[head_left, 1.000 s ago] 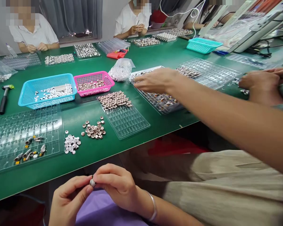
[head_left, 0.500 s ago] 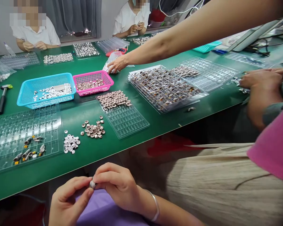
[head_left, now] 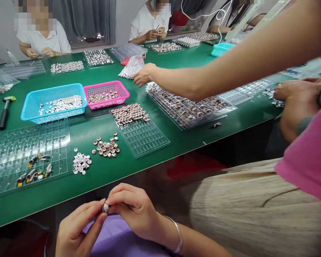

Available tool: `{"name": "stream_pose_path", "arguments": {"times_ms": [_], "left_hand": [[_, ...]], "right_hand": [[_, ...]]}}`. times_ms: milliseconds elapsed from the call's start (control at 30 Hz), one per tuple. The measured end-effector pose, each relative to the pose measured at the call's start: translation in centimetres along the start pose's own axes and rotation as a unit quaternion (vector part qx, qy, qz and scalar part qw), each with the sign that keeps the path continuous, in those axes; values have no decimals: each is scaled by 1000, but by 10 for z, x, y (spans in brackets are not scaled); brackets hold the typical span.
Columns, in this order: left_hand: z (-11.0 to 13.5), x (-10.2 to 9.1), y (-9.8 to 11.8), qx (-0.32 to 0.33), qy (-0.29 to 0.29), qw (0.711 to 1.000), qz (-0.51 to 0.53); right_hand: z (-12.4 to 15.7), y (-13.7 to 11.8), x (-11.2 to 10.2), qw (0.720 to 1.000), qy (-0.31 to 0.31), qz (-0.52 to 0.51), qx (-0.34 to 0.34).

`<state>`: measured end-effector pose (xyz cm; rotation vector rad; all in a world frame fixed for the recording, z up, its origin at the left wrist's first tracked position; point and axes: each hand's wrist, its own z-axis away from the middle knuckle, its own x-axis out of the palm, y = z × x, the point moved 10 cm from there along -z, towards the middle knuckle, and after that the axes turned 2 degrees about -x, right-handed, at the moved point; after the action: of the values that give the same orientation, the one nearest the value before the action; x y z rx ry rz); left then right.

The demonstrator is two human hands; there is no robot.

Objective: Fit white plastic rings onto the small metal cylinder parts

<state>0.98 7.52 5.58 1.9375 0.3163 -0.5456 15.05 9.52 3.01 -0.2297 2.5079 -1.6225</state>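
Over my lap, in front of the table edge, both my hands pinch one small white earbud shell [head_left: 106,208] with a dark rim. My left hand [head_left: 79,226] grips it from the left between thumb and fingertips. From the right, the thumb and forefinger of my right hand [head_left: 135,210] close on the same piece; a bangle circles that wrist. On the table beyond lie a pile of white caps [head_left: 81,163] and a heap of brownish round shells [head_left: 107,147]. Fingers partly cover the held piece.
Blue basket [head_left: 29,107], pink basket [head_left: 124,91] and a hammer [head_left: 5,112] stand farther back. A clear tray [head_left: 147,137] bears rows of stems; another tray [head_left: 61,142] lies left. A co-worker's arm [head_left: 182,80] reaches across from the right over stacked trays [head_left: 187,103].
The co-worker's hand has drawn back rightward from the plastic bag, and that arm now hangs lower over the stacked trays. My hands keep their pinch on the earbud shell with slight finger shifts.
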Motion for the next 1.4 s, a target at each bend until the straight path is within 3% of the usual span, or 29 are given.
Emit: {"name": "stream_pose_path", "arguments": {"times_ms": [367, 533, 667, 933, 1133, 1400], "left_hand": [[-4, -1, 30, 100, -5, 985, -142], [1, 1, 29, 117, -13, 980, -160], [4, 4, 27, 127, -33, 976, -173], [1, 6, 16, 59, -65, 992, -87], [2, 2, 4, 11, -27, 999, -17], [0, -3, 8, 2, 5, 1000, 7]], "right_hand": [[0, -3, 0, 1000, -7, 9, 0], [-2, -1, -1, 1000, -2, -8, 18], [0, -10, -2, 999, -1, 27, -19], [5, -31, 4, 989, -32, 111, -90], [6, -30, 1, 991, -3, 92, -96], [6, -23, 0, 996, 18, 31, -80]]}}
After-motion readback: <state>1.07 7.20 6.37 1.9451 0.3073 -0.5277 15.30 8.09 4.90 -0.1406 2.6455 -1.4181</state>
